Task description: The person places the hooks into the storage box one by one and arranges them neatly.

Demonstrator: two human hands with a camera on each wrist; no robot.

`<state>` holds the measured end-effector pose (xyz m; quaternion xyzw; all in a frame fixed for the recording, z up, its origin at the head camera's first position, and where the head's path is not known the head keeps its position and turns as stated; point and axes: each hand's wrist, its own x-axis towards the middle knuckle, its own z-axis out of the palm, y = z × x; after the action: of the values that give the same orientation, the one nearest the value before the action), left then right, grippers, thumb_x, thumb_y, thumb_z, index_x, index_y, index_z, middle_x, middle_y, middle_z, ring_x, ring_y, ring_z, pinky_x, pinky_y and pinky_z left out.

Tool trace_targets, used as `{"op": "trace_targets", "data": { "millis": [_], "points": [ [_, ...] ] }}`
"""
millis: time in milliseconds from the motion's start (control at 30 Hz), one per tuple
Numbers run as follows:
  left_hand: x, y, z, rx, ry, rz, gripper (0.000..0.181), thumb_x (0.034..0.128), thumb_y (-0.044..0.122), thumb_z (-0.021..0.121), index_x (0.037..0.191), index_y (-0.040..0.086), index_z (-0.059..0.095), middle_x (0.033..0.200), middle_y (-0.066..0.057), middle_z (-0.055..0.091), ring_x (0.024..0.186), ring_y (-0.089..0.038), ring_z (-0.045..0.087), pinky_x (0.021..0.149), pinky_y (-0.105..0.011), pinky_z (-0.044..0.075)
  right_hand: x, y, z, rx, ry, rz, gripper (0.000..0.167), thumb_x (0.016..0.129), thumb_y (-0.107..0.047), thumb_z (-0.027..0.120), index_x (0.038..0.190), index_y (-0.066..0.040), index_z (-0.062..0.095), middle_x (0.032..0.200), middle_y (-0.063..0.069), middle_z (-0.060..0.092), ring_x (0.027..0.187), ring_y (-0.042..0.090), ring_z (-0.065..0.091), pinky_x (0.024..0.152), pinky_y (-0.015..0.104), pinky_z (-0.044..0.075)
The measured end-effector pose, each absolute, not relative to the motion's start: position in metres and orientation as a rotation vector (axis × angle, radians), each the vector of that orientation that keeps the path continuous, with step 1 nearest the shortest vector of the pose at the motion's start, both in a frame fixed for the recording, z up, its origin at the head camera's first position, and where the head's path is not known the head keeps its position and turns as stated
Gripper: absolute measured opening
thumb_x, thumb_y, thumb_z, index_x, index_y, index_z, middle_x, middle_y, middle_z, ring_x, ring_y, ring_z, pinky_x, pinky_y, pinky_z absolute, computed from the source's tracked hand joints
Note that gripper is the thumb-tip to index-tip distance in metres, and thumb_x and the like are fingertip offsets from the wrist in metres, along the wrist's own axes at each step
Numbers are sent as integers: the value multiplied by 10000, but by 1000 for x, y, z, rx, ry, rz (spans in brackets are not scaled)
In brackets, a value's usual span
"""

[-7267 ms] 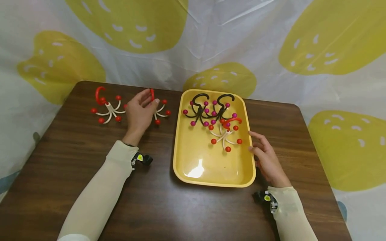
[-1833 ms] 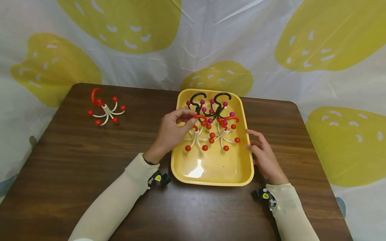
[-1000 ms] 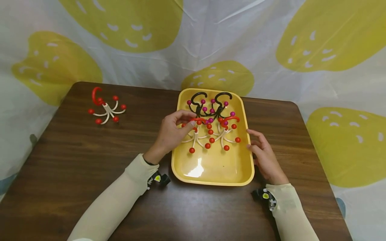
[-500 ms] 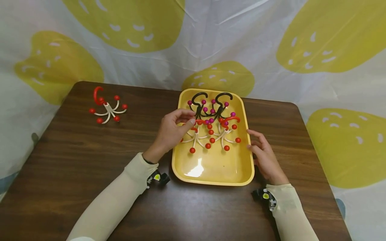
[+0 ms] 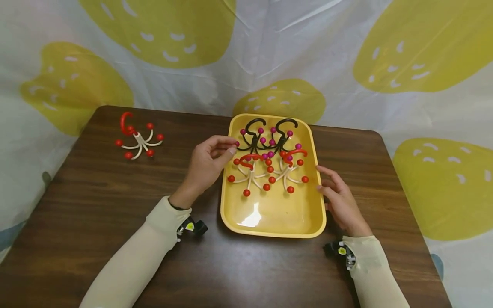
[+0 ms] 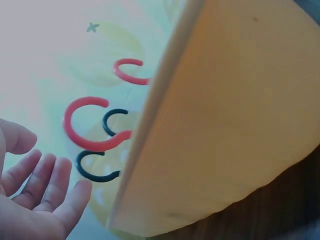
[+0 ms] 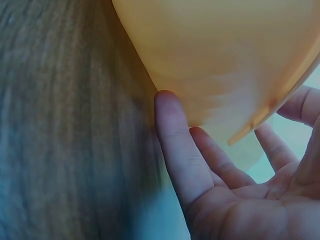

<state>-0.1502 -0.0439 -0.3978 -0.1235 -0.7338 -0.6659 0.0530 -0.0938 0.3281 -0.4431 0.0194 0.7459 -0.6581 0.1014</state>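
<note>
A yellow tray (image 5: 269,214) holds two black multi-arm hook hangers with magenta ball tips, one on the left (image 5: 254,139) and one on the right (image 5: 283,139). In front of them lie two white hangers with red hooks and red balls, the left one (image 5: 251,173) and the right one (image 5: 286,171). My left hand (image 5: 206,164) hovers by the tray's left rim, near the left hangers, its fingers relaxed and holding nothing in the left wrist view. My right hand (image 5: 343,199) rests its fingertips against the tray's right side; in the right wrist view the fingers lie along the outer wall.
Another white hanger with a red hook (image 5: 139,139) stands on the dark wooden table (image 5: 96,205) at the back left. Behind the table hangs a white curtain (image 5: 200,90) with yellow fruit prints. The tray's front part shows bare floor.
My left hand carried a red-hooked white hanger from the table into the tray and held its hook. Now it has let go and drawn back leftward. My right hand stays at the tray's side.
</note>
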Motion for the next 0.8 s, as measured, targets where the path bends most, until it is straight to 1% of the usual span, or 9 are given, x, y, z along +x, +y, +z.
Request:
{"op": "trace_targets", "data": {
  "millis": [133, 267, 367, 433, 467, 567, 667, 733, 800],
  "points": [
    [-150, -51, -394, -362, -2217, -2026, 224, 1001, 67, 714, 1214, -6, 723, 1155, -216, 734, 996, -202, 696, 829, -188, 576, -94, 330, -443, 36, 2184, -1963, 536, 1095, -147, 570, 1609, -196, 423, 1275, 75, 611, 1004, 152, 724, 736, 391, 666],
    [-151, -60, -390, -337, -2189, -2016, 233, 1000, 77, 721, 1211, -21, 718, 1152, -216, 723, 972, -148, 693, 837, -186, 582, -95, 330, -443, 19, 2171, -1971, 539, 1096, -151, 567, 1614, -191, 420, 1284, 91, 602, 1013, 155, 728, 745, 398, 665],
    [-151, -69, -387, -317, -2140, -2026, 236, 995, 55, 719, 1212, -38, 709, 1148, -219, 721, 959, -107, 707, 842, -192, 596, -95, 329, -443, 12, 2163, -1975, 539, 1099, -150, 560, 1617, -189, 416, 1290, 95, 599, 1024, 160, 728, 749, 404, 665],
    [-150, -74, -385, -305, -2105, -2038, 239, 990, 37, 717, 1213, -49, 703, 1145, -251, 713, 938, -88, 716, 838, -195, 604, -94, 328, -442, 19, 2157, -1980, 537, 1100, -146, 557, 1617, -188, 417, 1292, 95, 597, 1028, 161, 725, 751, 398, 665],
    [-150, -78, -384, -299, -2097, -2034, 243, 990, 39, 717, 1216, -51, 701, 1138, -242, 716, 933, -83, 719, 837, -197, 606, -94, 327, -442, 20, 2154, -1981, 536, 1101, -145, 555, 1617, -188, 417, 1294, 92, 596, 1031, 161, 723, 752, 393, 665],
    [-150, -88, -382, -271, -2074, -2018, 246, 990, 52, 717, 1215, -47, 701, 1090, -153, 730, 908, -79, 720, 824, -198, 606, -93, 327, -440, 27, 2152, -1985, 534, 1101, -141, 552, 1615, -191, 420, 1295, 84, 600, 1035, 160, 720, 753, 380, 666],
    [-150, -98, -381, -228, -2040, -2010, 228, 989, 44, 713, 1205, -30, 706, 1035, -2, 730, 895, -85, 719, 818, -202, 606, -93, 327, -440, 27, 2155, -1984, 532, 1101, -141, 550, 1614, -195, 421, 1297, 79, 605, 1037, 158, 721, 755, 381, 666],
    [-150, -103, -380, -192, -1997, -2019, 211, 987, 24, 705, 1194, -20, 709, 1015, 44, 725, 886, -83, 716, 816, -200, 605, -93, 327, -440, 25, 2154, -1983, 536, 1101, -138, 548, 1617, -192, 416, 1295, 82, 602, 1034, 159, 723, 758, 387, 665],
    [-149, -108, -380, -158, -1957, -2027, 206, 983, 0, 696, 1188, -20, 708, 1010, 57, 725, 887, -86, 712, 813, -197, 605, -93, 327, -440, 27, 2156, -1977, 534, 1102, -136, 542, 1617, -194, 414, 1292, 84, 601, 1031, 157, 723, 761, 388, 665]
  ]
}}
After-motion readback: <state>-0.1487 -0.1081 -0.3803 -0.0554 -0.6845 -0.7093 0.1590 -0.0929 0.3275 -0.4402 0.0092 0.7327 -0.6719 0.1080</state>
